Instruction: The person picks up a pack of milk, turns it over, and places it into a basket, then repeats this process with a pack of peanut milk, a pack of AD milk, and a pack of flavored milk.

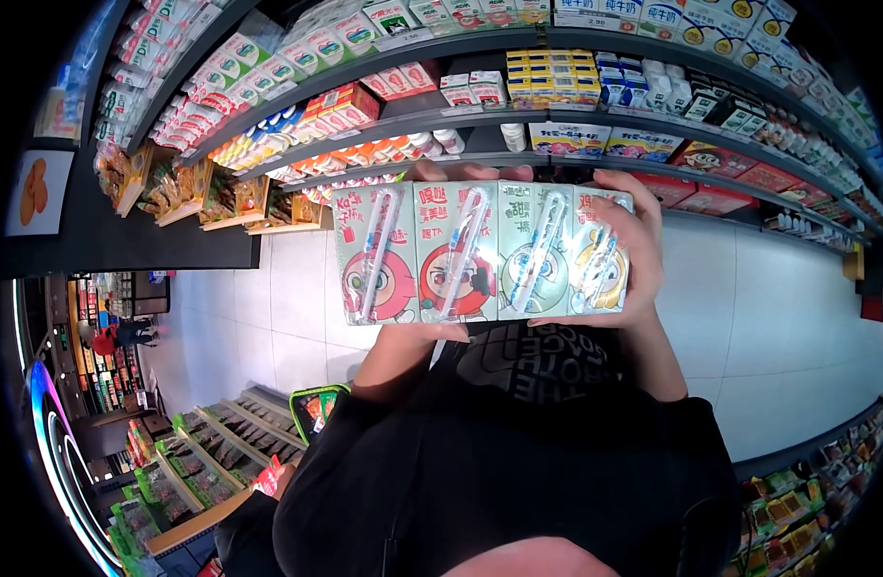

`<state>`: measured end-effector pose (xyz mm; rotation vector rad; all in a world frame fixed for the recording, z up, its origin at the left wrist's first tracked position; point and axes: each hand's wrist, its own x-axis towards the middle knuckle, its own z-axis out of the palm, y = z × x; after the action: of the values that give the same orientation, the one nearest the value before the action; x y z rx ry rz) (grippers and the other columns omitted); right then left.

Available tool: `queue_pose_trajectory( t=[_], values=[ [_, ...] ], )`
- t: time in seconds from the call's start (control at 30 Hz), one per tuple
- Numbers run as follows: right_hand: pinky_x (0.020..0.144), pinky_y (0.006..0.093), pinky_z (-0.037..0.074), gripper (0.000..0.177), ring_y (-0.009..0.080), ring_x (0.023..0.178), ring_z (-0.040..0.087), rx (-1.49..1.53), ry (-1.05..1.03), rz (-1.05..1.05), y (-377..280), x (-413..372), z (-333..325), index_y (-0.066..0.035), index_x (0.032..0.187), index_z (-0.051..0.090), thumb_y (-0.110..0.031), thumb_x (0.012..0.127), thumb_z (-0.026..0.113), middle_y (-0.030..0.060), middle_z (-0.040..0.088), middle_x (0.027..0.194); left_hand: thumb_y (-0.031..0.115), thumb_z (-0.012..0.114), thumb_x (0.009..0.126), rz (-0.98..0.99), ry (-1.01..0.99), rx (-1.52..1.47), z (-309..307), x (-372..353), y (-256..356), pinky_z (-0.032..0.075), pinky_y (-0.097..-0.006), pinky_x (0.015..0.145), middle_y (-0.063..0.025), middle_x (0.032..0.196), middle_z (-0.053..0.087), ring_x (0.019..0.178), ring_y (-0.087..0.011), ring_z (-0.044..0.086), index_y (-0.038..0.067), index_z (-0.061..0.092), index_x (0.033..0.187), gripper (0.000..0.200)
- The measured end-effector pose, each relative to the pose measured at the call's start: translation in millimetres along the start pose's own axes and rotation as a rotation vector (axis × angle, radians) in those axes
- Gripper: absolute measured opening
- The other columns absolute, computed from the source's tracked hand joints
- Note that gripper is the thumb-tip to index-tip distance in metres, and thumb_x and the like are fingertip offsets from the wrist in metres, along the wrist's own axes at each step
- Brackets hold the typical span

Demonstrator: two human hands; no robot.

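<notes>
Hands (645,252) hold cartons (485,252) — stocked shelves (441,122), tiled floor (778,308).

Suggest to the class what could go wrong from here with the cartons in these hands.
The row of cartons might drop to the floor if the left hand or right hand slackens. The wrapped straws on the cartons' upper faces could be rubbed loose. Moved carelessly forward, the row might knock goods on the shelves.
</notes>
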<state>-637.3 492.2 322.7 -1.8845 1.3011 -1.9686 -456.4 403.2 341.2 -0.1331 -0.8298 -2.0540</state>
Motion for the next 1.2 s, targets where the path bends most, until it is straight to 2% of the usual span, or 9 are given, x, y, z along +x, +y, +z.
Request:
queue_pose_trajectory(
  t=[0.33, 0.47, 0.57, 0.6, 0.73, 0.87, 1.0, 1.1, 1.2],
  values=[
    [0.103, 0.0399, 0.042, 0.106, 0.0322, 0.124, 0.052, 0.277, -0.010, 0.082, 18.8, -2.0, 9.6, 0.004, 0.134, 0.049, -0.039, 0.050, 0.098, 0.0228, 0.049, 0.136, 0.035, 0.084, 0.068, -0.040, -0.068, 0.291, 3.8, -1.7, 4.3, 0.034, -0.0508, 0.114, -0.0119, 0.126, 0.059, 0.128, -0.0337, 0.049, 0.013, 0.048, 0.136, 0.080],
    [0.105, 0.0373, 0.040, 0.111, 0.0221, 0.127, 0.050, 0.962, -0.084, 0.622, 23.2, -15.2, 27.6, 0.007, 0.144, 0.036, -0.043, 0.062, 0.092, 0.0136, 0.050, 0.139, 0.029, 0.095, 0.058, 0.044, -0.151, 0.755, -11.9, 16.0, -5.5, 0.036, -0.0460, 0.114, -0.0106, 0.122, 0.061, 0.125, -0.0298, 0.055, 0.012, 0.049, 0.137, 0.093],
    [0.101, 0.0341, 0.041, 0.078, 0.0194, 0.123, 0.051, 1.015, -0.293, 0.786, 46.5, -36.8, 26.3, 0.003, 0.137, 0.046, -0.051, 0.085, 0.070, 0.0107, 0.056, 0.132, 0.014, 0.093, 0.060, 0.130, 0.021, 0.941, -1.8, 23.5, -0.8, 0.048, -0.0334, 0.095, -0.0076, 0.094, 0.072, 0.097, -0.0162, 0.067, 0.000, 0.068, 0.100, 0.049],
    [0.098, 0.0350, 0.043, 0.063, 0.0193, 0.124, 0.052, 0.921, -0.424, 0.707, 53.5, -35.0, 23.5, 0.002, 0.135, 0.050, -0.045, 0.095, 0.060, 0.0130, 0.056, 0.134, 0.013, 0.093, 0.061, 0.087, 0.073, 0.961, -4.6, 21.8, -0.8, 0.051, -0.0310, 0.087, -0.0069, 0.094, 0.073, 0.092, -0.0143, 0.068, 0.000, 0.068, 0.099, 0.047],
    [0.095, 0.0360, 0.047, 0.058, 0.0245, 0.124, 0.055, 0.809, -0.183, 0.651, 53.2, -20.7, 3.8, 0.002, 0.140, 0.045, -0.042, 0.102, 0.049, 0.0179, 0.057, 0.135, 0.016, 0.094, 0.064, -0.073, 0.253, 1.067, -16.8, 27.6, -4.5, 0.055, -0.0274, 0.076, -0.0060, 0.095, 0.073, 0.085, -0.0108, 0.068, -0.001, 0.065, 0.105, 0.053],
    [0.094, 0.0330, 0.048, 0.059, 0.0213, 0.118, 0.059, 0.623, -0.097, 0.602, 45.4, -5.4, -30.8, -0.003, 0.143, 0.043, -0.032, 0.096, 0.062, 0.0125, 0.061, 0.126, 0.023, 0.094, 0.063, -0.207, 0.251, 1.105, -24.2, 26.8, -12.4, 0.055, -0.0295, 0.075, -0.0064, 0.093, 0.074, 0.084, -0.0120, 0.069, 0.000, 0.064, 0.105, 0.057],
    [0.087, 0.0323, 0.050, 0.070, 0.0192, 0.109, 0.062, 0.118, -0.196, 0.540, 11.7, 14.1, -42.6, -0.007, 0.138, 0.050, -0.014, 0.077, 0.081, 0.0107, 0.064, 0.121, 0.034, 0.094, 0.057, -0.250, 0.064, 1.602, -50.0, 17.2, -25.5, 0.055, -0.0338, 0.070, -0.0135, 0.086, 0.070, 0.078, -0.0258, 0.071, 0.001, 0.062, 0.095, 0.060],
    [0.083, 0.0368, 0.054, 0.052, 0.0295, 0.100, 0.067, -0.323, -0.495, 0.445, 24.9, -6.4, -30.7, -0.007, 0.123, 0.061, -0.021, 0.078, 0.079, 0.0150, 0.067, 0.112, 0.030, 0.091, 0.060, -0.221, -0.234, 1.900, -74.8, 3.1, -45.3, 0.055, -0.0379, 0.066, -0.0123, 0.085, 0.067, 0.077, -0.0318, 0.069, 0.003, 0.061, 0.091, 0.051],
    [0.078, 0.0401, 0.055, 0.042, 0.0320, 0.092, 0.067, -0.317, -0.577, 0.521, 54.7, -55.7, -14.2, -0.009, 0.113, 0.065, -0.019, 0.074, 0.078, 0.0120, 0.070, 0.100, 0.018, 0.083, 0.066, -0.323, -0.300, 1.823, -123.7, -28.6, -72.2, 0.055, -0.0412, 0.068, -0.0109, 0.087, 0.065, 0.079, -0.0334, 0.068, 0.007, 0.063, 0.093, 0.035]
  ],
)
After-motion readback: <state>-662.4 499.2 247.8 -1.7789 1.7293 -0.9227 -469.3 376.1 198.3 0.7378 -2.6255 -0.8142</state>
